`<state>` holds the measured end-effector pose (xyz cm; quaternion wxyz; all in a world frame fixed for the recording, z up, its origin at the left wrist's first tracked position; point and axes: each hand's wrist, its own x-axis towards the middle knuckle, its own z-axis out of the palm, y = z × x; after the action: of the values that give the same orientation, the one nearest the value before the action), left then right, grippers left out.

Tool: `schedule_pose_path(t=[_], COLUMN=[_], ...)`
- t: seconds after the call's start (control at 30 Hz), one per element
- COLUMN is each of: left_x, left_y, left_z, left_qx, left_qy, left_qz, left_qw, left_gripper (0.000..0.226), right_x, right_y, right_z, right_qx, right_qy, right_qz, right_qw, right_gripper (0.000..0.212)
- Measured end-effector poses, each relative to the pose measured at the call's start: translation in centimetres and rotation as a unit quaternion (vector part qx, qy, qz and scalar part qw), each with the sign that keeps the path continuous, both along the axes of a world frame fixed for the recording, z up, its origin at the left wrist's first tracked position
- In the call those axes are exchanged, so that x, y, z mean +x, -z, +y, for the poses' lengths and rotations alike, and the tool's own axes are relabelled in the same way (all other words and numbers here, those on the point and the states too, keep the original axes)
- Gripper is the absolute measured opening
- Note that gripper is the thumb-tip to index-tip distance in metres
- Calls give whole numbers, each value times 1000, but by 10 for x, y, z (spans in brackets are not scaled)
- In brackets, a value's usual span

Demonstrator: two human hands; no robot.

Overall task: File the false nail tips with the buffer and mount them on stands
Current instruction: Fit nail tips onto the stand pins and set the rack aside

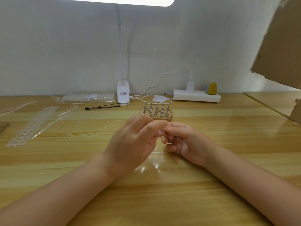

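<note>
Small false nail tip, faintly purple, blurred, at frame centre, caught between the two hands above the wooden table. Left hand at 9 o'clock of the tip, back turned up, index and thumb drawn together toward the tip, other fingers loosely fanned; exact pinch lost in motion blur. Right hand at 3 o'clock, fingers curled inward, thumb and index closed at the tip; whether anything else sits in that curl, cannot tell. Clear plastic sprue lying on the table at 6 o'clock, just below the fingers.

At 12 o'clock, just beyond the hands: wooden base with metal stands, three rows of five, fifteen counted. Further at 12 o'clock: one clip lamp, one white power strip toward 1 o'clock with one white charger plugged in. At 10 o'clock: one black-tipped stick, one clear bag of nail tips, one perforated strip, several bare clear sprues. Cardboard at 2 o'clock.
</note>
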<state>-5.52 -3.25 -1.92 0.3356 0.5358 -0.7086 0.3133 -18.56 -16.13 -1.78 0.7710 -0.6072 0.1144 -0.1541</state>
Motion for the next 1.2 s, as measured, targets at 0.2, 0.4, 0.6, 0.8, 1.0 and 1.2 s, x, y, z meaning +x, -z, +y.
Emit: schedule_pose_path(t=[0.2, 0.4, 0.6, 0.8, 1.0, 1.2], left_x=[0, 10, -2, 4, 3, -4], left_y=[-1, 5, 5, 4, 8, 3], left_z=[1, 0, -4, 0, -2, -3], left_qx=[-34, 16, 11, -3, 25, -27], left_qy=[41, 20, 69, 38, 3, 32], left_qz=[44, 80, 96, 129, 100, 34], left_qw=[998, 996, 993, 991, 995, 999], left_gripper=[44, 43, 32, 31, 36, 38], right_x=[2, -1, 0, 1, 1, 5], right_y=[3, 0, 1, 1, 1, 1], right_z=[1, 1, 1, 4, 3, 4], right_qx=[5, 14, 21, 8, 26, 8], right_qy=[10, -6, 1, 14, 34, 47], right_qz=[1, -13, -10, -7, 7, 12], right_qw=[1000, 1000, 1000, 1000, 999, 999], right_gripper=[13, 8, 8, 12, 13, 3])
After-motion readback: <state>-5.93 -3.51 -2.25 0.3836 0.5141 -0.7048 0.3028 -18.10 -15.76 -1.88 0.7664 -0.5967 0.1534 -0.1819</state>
